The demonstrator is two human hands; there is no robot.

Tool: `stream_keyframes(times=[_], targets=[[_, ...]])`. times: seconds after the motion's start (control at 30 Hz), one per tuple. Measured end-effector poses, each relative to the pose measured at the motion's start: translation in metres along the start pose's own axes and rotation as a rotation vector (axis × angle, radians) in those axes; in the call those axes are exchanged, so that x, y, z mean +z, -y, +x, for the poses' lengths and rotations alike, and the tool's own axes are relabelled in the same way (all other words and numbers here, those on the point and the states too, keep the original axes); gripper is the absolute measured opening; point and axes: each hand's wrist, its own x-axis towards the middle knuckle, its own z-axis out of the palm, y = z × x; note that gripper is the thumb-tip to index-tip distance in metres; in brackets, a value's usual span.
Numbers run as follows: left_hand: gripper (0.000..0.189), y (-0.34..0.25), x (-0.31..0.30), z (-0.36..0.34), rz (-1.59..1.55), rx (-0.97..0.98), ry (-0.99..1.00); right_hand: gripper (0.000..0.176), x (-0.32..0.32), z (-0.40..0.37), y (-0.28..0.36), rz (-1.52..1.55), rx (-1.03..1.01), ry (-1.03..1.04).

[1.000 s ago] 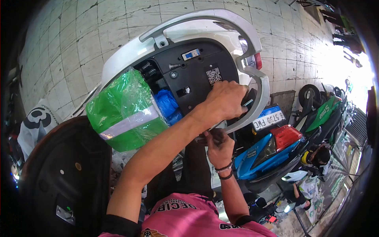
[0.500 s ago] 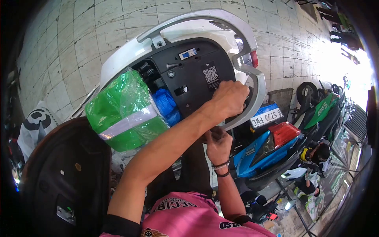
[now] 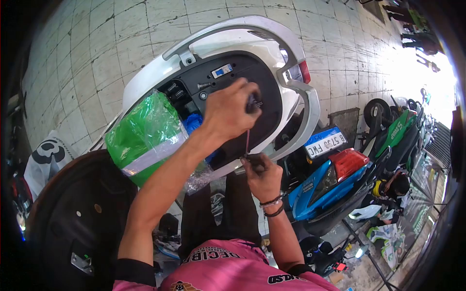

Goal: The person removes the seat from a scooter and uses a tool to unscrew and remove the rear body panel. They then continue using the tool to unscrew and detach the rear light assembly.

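My left hand (image 3: 232, 109) is closed around the dark handle of a screwdriver-like tool (image 3: 248, 139), above the black panel (image 3: 264, 77) of a white scooter's tail. The tool's thin reddish shaft points down to my right hand (image 3: 263, 177). Blackened thumb and fingers of that hand are pinched together at the shaft's lower end, beside the grey grab rail (image 3: 310, 114). What lies between them is hidden. On the panel are a loose bolt (image 3: 204, 86) and a small blue-and-white piece (image 3: 222, 71).
A plastic-wrapped green package (image 3: 141, 131) sits in the storage space, with blue plastic (image 3: 194, 121) beside it. The raised seat (image 3: 82, 213) is at left. A blue scooter (image 3: 310, 194) with a number plate (image 3: 325, 141) stands close on the right. Another person (image 3: 388, 189) crouches farther off.
My left hand has moved from the rail's right side up and left over the panel, and the tool now shows. My right hand has shifted slightly left. The whole view has shifted a little.
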Motion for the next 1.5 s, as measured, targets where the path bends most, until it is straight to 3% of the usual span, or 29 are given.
stream_keyframes(times=[0.03,0.07,0.1,0.23,0.37,0.43,0.47,0.57,0.6,0.63,0.7,0.83,0.9,1.03,1.17,1.27,1.33,1.37,1.43,1.5], targets=[[0.035,0.004,-0.006,-0.008,-0.052,-0.077,-0.038,0.021,-0.001,0.004,0.001,-0.001,-0.001,0.004],[0.035,0.009,-0.012,-0.016,-0.055,-0.086,-0.033,0.019,-0.003,0.006,0.004,-0.079,-0.136,-0.021],[0.036,0.010,-0.020,-0.024,0.072,-0.089,-0.151,0.018,-0.004,0.006,0.004,-0.157,-0.269,-0.040],[0.033,0.028,-0.032,-0.089,0.254,-0.153,-0.382,0.017,-0.010,0.010,-0.002,-0.263,-0.383,0.026],[0.031,0.033,-0.007,-0.163,0.297,-0.305,-0.306,0.021,-0.017,0.018,-0.006,-0.443,-0.561,0.136],[0.032,0.040,0.013,-0.182,0.314,-0.286,-0.446,0.023,-0.017,0.024,0.001,-0.436,-0.749,0.190],[0.038,0.046,0.019,-0.188,0.288,-0.301,-0.444,0.024,-0.012,0.022,0.004,-0.464,-0.738,0.237],[0.045,0.048,0.016,-0.199,0.365,-0.305,-0.457,0.027,0.018,0.026,0.022,-0.437,-0.910,0.355],[0.050,0.055,0.019,-0.209,0.334,-0.285,-0.459,0.025,0.037,0.022,0.018,-0.426,-0.958,0.492],[0.050,0.065,0.019,-0.220,0.344,-0.283,-0.458,0.021,0.053,0.015,0.021,-0.359,-1.012,0.467],[0.058,0.091,0.015,-0.239,0.426,-0.232,-0.405,0.022,0.070,0.001,0.025,-0.303,-0.804,0.419],[0.064,0.124,0.001,-0.247,0.555,-0.118,-0.396,0.022,0.070,-0.024,0.007,-0.254,-0.713,0.327],[0.065,0.125,-0.001,-0.245,0.513,-0.111,-0.411,0.016,0.057,-0.038,-0.029,-0.367,-0.821,0.361],[0.065,0.115,0.000,-0.241,0.562,-0.144,-0.414,0.025,-0.016,-0.048,-0.104,-0.564,-1.001,0.622],[0.065,0.105,-0.002,-0.235,0.548,-0.147,-0.431,0.028,-0.049,-0.006,-0.102,-0.607,-1.143,0.586],[0.062,0.089,-0.005,-0.232,0.487,-0.188,-0.425,0.029,-0.039,-0.012,-0.077,-0.494,-1.030,0.539],[0.059,0.078,-0.008,-0.228,0.411,-0.240,-0.431,0.025,-0.023,-0.018,-0.058,-0.465,-0.754,0.169],[0.059,0.072,-0.010,-0.224,0.415,-0.238,-0.436,0.025,-0.020,-0.015,-0.047,-0.463,-0.759,0.167],[0.053,0.057,-0.013,-0.219,0.336,-0.283,-0.467,0.021,-0.017,-0.004,-0.022,-0.519,-0.531,0.132],[0.050,0.045,-0.010,-0.215,0.233,-0.283,-0.514,0.020,-0.013,-0.001,-0.011,-0.498,-0.589,0.095]])
